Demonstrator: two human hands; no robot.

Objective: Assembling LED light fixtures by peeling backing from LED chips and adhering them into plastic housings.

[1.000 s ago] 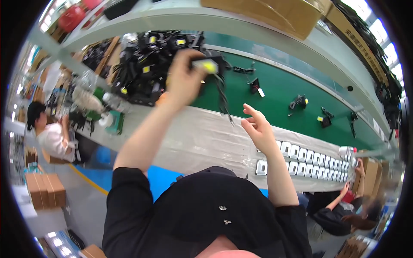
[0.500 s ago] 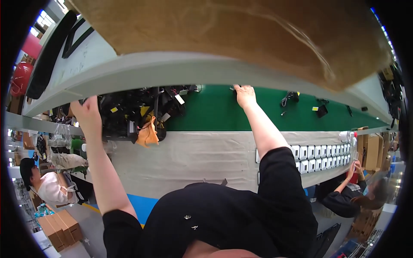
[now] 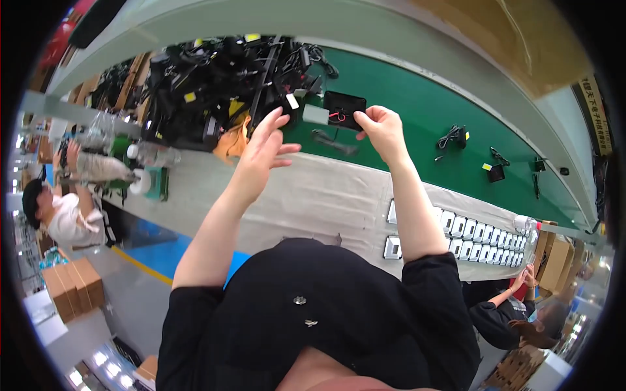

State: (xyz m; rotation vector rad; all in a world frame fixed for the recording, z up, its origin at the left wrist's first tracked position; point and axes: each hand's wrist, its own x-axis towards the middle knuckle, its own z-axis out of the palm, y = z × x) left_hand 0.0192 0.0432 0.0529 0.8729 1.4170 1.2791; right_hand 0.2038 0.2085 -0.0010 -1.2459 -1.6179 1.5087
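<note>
From the head camera, your right hand (image 3: 381,130) is up over the far side of the counter (image 3: 326,195), fingers pinched shut on the right edge of a small flat black module (image 3: 344,107) with a bit of red wire showing on its face. You're holding it by the edge, so the face stays turned toward you, probably so you can look it over. It's off the surface, hanging above the green belt (image 3: 417,124) that runs along the far side.

Your left hand (image 3: 261,153) is just left of the module, fingers spread wide open and holding nothing. It's near the piece but I can't see it touching. Looks like it's poised to help steady or take the thing.

Right behind your left hand, far left, there's a big heap of black cables and parts (image 3: 215,91) with yellow tags, within easy reach. A few loose black pieces sit spread out on the belt to the right, one being a coiled lead (image 3: 453,137). Nearer you, on the grey cloth at the right, two rows of small white units (image 3: 469,238) are lined up neatly, likely sorted that way for counting or passing along.

Another person (image 3: 55,212) sits at far left, and someone else's arm (image 3: 505,296) shows at lower right.
</note>
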